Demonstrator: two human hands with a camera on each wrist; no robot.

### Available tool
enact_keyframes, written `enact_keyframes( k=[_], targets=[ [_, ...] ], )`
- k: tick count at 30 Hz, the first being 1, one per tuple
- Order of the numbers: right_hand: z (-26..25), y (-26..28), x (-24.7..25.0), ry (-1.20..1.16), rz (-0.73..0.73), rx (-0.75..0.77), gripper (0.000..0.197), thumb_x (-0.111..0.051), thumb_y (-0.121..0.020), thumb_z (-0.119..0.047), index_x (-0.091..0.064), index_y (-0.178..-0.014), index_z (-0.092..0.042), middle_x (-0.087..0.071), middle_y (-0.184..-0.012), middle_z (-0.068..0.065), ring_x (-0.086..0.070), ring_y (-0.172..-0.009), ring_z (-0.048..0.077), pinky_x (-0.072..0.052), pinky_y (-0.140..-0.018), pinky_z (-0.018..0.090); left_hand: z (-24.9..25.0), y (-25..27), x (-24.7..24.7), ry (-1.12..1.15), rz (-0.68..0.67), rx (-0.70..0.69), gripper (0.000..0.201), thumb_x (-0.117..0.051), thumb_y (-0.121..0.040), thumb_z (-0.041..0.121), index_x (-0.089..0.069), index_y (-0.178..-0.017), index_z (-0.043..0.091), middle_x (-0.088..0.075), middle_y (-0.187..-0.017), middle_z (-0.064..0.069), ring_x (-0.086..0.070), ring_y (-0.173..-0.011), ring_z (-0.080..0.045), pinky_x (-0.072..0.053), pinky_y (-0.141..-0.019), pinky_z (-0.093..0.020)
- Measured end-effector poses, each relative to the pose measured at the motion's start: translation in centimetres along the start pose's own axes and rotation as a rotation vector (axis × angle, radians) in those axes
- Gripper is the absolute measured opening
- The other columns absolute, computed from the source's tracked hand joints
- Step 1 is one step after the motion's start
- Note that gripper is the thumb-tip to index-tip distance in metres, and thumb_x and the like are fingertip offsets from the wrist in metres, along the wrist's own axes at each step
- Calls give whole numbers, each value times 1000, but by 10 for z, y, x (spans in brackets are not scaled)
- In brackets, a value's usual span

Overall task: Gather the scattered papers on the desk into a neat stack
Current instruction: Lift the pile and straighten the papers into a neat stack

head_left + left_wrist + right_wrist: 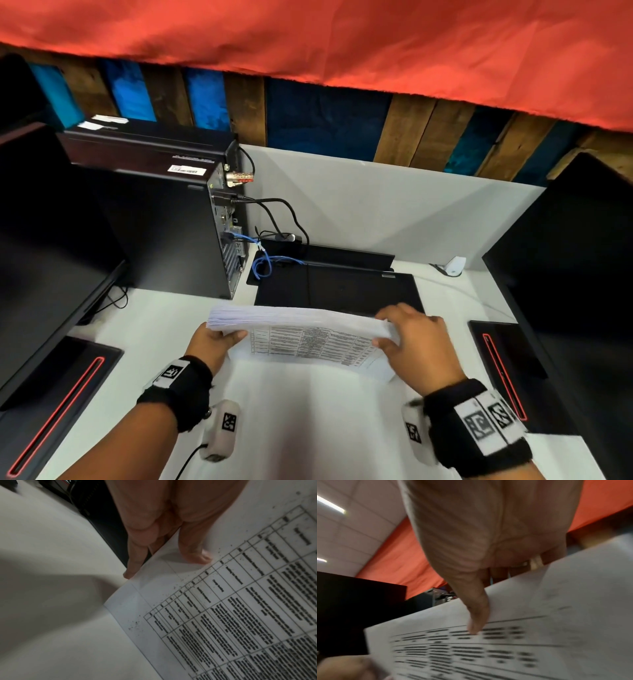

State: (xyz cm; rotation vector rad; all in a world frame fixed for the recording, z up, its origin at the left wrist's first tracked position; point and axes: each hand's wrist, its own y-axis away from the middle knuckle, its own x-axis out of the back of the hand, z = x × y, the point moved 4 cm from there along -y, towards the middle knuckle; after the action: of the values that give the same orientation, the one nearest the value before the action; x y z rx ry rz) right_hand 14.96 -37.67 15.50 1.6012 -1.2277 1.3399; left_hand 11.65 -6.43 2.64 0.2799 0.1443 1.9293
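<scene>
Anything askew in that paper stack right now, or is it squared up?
Not squared. The paper stack, held upright between the left hand and right hand, has its printed front sheet hanging lower than the rest, its corner poking out below the right hand. Left-end edges look fanned. Nothing looks torn.

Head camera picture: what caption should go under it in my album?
Both hands hold a paper stack above the white desk.
</scene>
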Motion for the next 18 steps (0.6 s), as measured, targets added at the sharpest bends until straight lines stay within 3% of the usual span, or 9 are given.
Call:
enact_keyframes(
  k=[3, 6, 8, 10, 11, 13, 15, 17, 18],
  targets=[
    [-43, -12, -8, 77, -95, 137, 27, -56, -87, -30, -55, -113, -25, -60, -111, -3, -61, -104, 23, -43, -83, 36, 0, 0, -3, 7, 6, 8, 22, -63, -81, -7, -66, -92, 11, -66, -85, 5, -60, -92, -22, -41, -90, -33],
    [-78, -20, -19, 104, -109, 205, 19, -51, -89, -15, -55, -108, -16, -63, -104, 4, -62, -96, 29, -39, -66, 33, 3, 1, -3, -8, 12, 9, 23, -63, -80, -9, -67, -94, 9, -68, -81, 8, -62, -90, -22, -43, -94, -35],
    [-87, -22, -23, 133, -110, 198, 21, -57, -80, -4, -58, -98, -13, -68, -90, 6, -65, -83, 30, -32, -58, 30, 7, 2, -4, -4, 14, 5, 23, -63, -80, -9, -67, -97, 7, -69, -79, 11, -64, -90, -23, -43, -91, -34],
    [-84, -20, -18, 162, -76, 167, 26, -71, -63, -1, -61, -83, -14, -69, -69, 3, -66, -62, 26, -30, -48, 26, 15, 5, -9, 8, 22, -16, 22, -63, -82, -6, -66, -100, 5, -68, -83, 6, -63, -99, -27, -42, -89, -32],
    [-80, -20, -15, 148, -55, 152, 28, -70, -61, 1, -62, -83, -14, -70, -69, 2, -67, -61, 26, -34, -47, 25, 20, 7, -11, 14, 44, -33, 21, -64, -82, -4, -65, -102, 5, -67, -87, 2, -62, -102, -28, -41, -88, -31],
    [-60, -20, -8, 34, -25, 80, 32, -54, -70, 4, -60, -97, -12, -73, -89, 4, -68, -81, 31, -46, -60, 31, 29, 10, -20, -6, 130, -96, 37, -67, -81, -1, -57, -116, 4, -62, -104, -4, -55, -107, -24, -37, -92, -28],
    [-28, -16, 3, -93, 55, -49, 31, -48, -78, 1, -60, -103, -14, -73, -96, 6, -66, -90, 32, -47, -70, 33, 25, 13, -36, 28, 171, -122, 68, -70, -78, -1, -38, -137, 9, -47, -133, -7, -44, -123, -20, -33, -103, -30],
    [8, -9, 11, -261, 136, -238, 21, -52, -84, -5, -64, -98, -14, -73, -87, 6, -66, -86, 30, -49, -70, 31, 9, 20, -64, 165, 53, 70, 82, -68, -82, 8, -19, -147, 17, -34, -147, -8, -37, -134, -25, -33, -108, -40],
    [29, -4, 11, -368, 161, -334, 15, -56, -84, -6, -66, -94, -12, -71, -82, 5, -66, -82, 29, -50, -69, 30, -2, 25, -85, 204, -77, 196, 79, -67, -84, 17, -18, -147, 20, -37, -146, -7, -42, -131, -27, -36, -103, -45]
  ],
)
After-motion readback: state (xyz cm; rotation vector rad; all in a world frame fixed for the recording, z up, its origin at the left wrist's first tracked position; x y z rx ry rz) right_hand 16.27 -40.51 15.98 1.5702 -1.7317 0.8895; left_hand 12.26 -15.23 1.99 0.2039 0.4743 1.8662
